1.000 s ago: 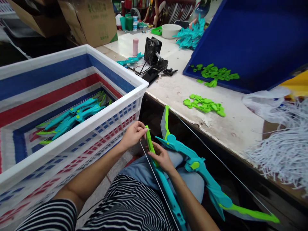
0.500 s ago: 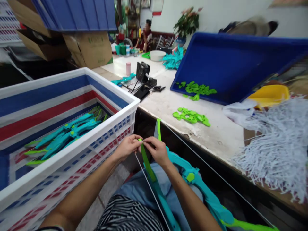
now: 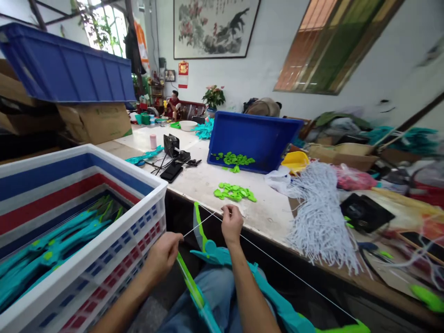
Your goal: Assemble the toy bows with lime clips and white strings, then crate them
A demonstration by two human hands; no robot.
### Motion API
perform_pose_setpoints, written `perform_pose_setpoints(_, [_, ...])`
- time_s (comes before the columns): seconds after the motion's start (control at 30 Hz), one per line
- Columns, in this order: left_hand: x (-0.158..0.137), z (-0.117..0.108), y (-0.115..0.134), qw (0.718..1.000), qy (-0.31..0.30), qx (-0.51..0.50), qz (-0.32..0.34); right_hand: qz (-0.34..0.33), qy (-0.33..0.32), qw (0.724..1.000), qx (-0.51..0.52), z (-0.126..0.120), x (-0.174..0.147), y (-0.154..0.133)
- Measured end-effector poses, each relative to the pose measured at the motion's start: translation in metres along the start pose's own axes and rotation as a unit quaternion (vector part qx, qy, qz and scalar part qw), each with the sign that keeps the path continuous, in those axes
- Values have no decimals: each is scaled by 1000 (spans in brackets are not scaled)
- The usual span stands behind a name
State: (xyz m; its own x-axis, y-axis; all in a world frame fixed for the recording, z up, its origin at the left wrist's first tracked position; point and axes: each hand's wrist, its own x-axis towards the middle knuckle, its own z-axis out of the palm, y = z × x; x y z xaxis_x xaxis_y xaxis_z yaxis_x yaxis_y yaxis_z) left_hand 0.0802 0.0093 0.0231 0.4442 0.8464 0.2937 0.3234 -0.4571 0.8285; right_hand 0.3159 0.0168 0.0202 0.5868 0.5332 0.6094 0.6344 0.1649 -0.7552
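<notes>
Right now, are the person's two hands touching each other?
No, the left hand and the right hand are apart, with a white string stretched between them.

The near bow (image 3: 199,297) looks smooth plastic to my eye, the tipped tub (image 3: 251,138) too, the carton (image 3: 95,122) matt cardboard, the trousers (image 3: 217,286) denim, the table (image 3: 194,185) scuffed.

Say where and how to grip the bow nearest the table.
Grip its teal body, the thick stretch between the green ends, probably best from above on the lap side: the string runs along the table side. The right forearm hides part of the body, so avoid that part.
</notes>
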Motion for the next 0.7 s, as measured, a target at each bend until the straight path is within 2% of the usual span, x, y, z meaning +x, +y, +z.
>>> perform_pose_setpoints(0.07, [8, 5, 7, 994, -66, -80, -17, -21, 0, 1000, 8, -5, -9, -15])
perform_pose_setpoints(0.17, [23, 9, 16, 960, -103, -224, -133, -101, -58, 993, 33, -1, -44, -50])
perform_pose_setpoints(0.27, [36, 4, 21, 914, -44, -335, -224, -209, -114, 970, 49, 8, -80, -73])
perform_pose_setpoints(0.33, [39, -2, 24, 902, -1, -344, -260, -237, -126, 962, 40, 14, -93, -77])
perform_pose_setpoints(0.43, [37, -10, 31, 905, 5, -314, -287, -241, -136, 961, 23, 20, -101, -75])
perform_pose_setpoints(0.5, [33, -13, 36, 913, 3, -297, -279, -244, -141, 959, 16, 22, -103, -74])
perform_pose_setpoints(0.63, [27, -12, 38, 958, 64, -207, -188, -234, -148, 960, 26, 24, -107, -75])
perform_pose_setpoints(0.7, [26, -10, 36, 962, 95, -189, -173, -206, -154, 965, 52, 22, -107, -75])
